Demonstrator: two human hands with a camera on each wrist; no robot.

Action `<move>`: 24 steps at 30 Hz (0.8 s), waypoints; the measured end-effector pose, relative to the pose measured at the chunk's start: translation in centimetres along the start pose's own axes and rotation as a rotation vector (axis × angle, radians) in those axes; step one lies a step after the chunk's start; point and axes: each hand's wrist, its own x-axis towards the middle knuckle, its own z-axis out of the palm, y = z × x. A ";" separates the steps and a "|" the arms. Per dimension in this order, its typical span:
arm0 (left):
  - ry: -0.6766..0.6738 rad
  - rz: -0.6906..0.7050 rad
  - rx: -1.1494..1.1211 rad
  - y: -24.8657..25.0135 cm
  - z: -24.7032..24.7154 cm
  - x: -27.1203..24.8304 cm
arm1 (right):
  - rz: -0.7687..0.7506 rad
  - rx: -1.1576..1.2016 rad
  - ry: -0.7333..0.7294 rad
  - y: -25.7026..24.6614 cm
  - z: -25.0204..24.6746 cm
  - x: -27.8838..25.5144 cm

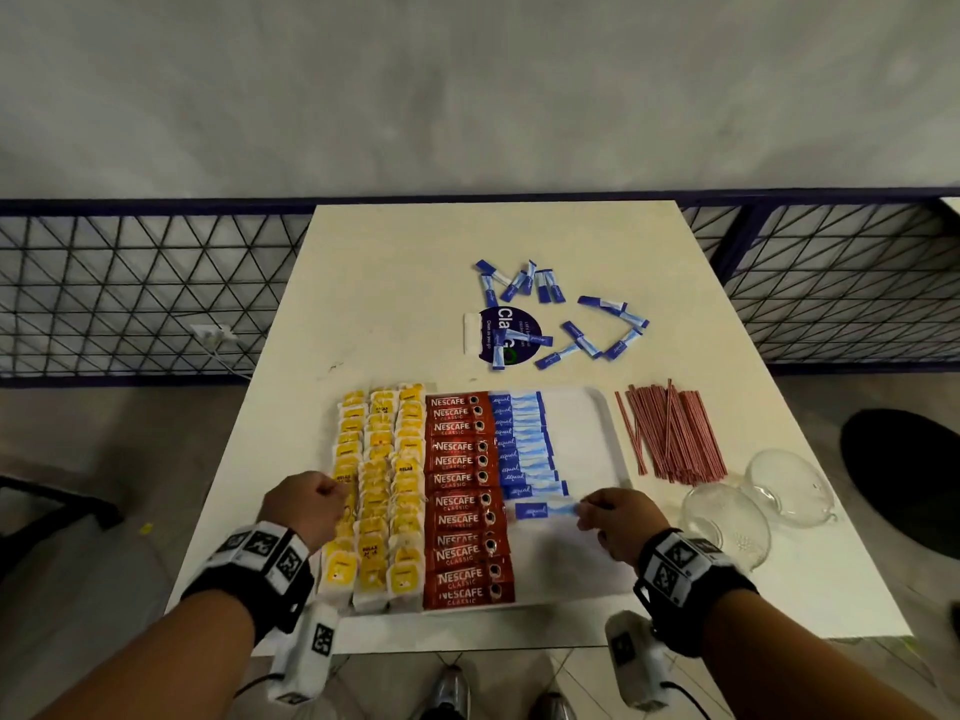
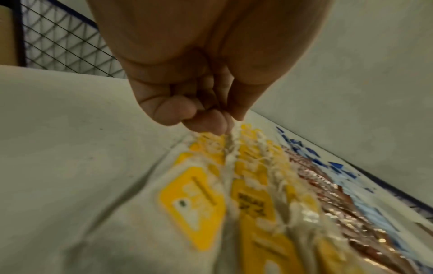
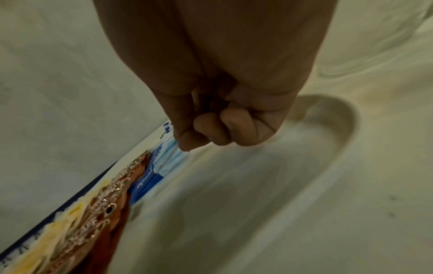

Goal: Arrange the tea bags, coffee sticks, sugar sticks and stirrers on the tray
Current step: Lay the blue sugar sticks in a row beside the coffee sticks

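A white tray point(image 1: 605, 407) holds three columns of yellow tea bags point(image 1: 379, 485), a column of red coffee sticks point(image 1: 462, 501) and a row of blue sugar sticks point(image 1: 519, 439). My right hand point(image 1: 584, 511) pinches the pale end of one blue sugar stick point(image 1: 537, 510), low over the tray just below that row. In the right wrist view its thumb and finger point(image 3: 185, 144) meet at the pale stick ends. My left hand point(image 1: 332, 491) is curled, fingertips point(image 2: 211, 124) touching the left tea bags point(image 2: 194, 200), nothing seen held. Red stirrers point(image 1: 670, 433) lie in a pile right of the tray.
Several loose blue sugar sticks point(image 1: 571, 324) are scattered at the back of the white table point(image 1: 395, 283), around a dark round sticker point(image 1: 506, 335). Two clear glass bowls point(image 1: 727, 522) point(image 1: 789, 485) stand right of my right hand. A wire fence runs behind the table.
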 end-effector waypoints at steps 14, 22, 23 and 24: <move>0.028 -0.089 0.197 -2.5 1.0 0.2 | 0.109 -0.323 0.149 -2.1 1.8 0.2; -0.007 -0.102 0.127 -3.2 0.9 0.2 | 0.137 -0.390 0.167 -2.6 2.3 0.2; -0.014 -0.099 0.123 -3.2 0.9 0.3 | 0.136 -0.397 0.167 -2.6 2.3 0.2; -0.020 -0.096 0.120 -3.3 0.9 0.3 | 0.131 -0.407 0.172 -2.6 2.3 0.3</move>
